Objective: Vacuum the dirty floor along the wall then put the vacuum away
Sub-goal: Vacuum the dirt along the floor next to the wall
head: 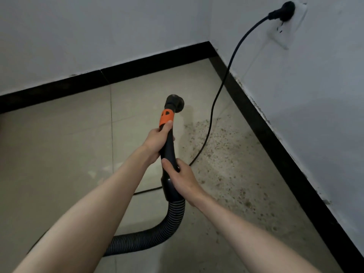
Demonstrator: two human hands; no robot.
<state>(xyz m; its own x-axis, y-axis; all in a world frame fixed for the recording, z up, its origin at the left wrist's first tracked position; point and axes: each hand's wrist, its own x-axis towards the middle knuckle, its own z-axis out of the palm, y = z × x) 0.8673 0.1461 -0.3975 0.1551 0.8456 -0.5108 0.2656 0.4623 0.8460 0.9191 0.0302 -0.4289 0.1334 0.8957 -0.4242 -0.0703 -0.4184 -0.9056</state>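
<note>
- My left hand (157,141) is wrapped round the upper part of the wand (167,148), thumb lying up against the orange collar (166,119).
- My right hand (182,179) grips the same wand just below the left, thumb across the front, above the point where the ribbed hose (157,231) joins on.
- The round brush head (175,102) sits at the far end of the wand, beyond my left hand. Whether it touches the floor (59,154) I cannot tell.
- The hose curls away under my right wrist and back beneath my left forearm; the machine itself is out of view.
- The dirt (220,154) lies to the right of both hands, a wide speckled band running along the black skirting (275,144) of the right-hand wall (315,95).
- The cord (214,99) crosses that dirty band, passing just right of my hands and rising to the plug (283,9) in the socket (285,26) beyond them.
- Finding: the floor to the left of my hands and along the far wall looks clean. The speckled band appears largely untouched.
- Judgement: the task is at an early stage. Most of the vacuuming along the right wall is outstanding; unplugging and putting the vacuum away are not yet begun.
- Note: the cord lying across the dirt may need shifting.
</note>
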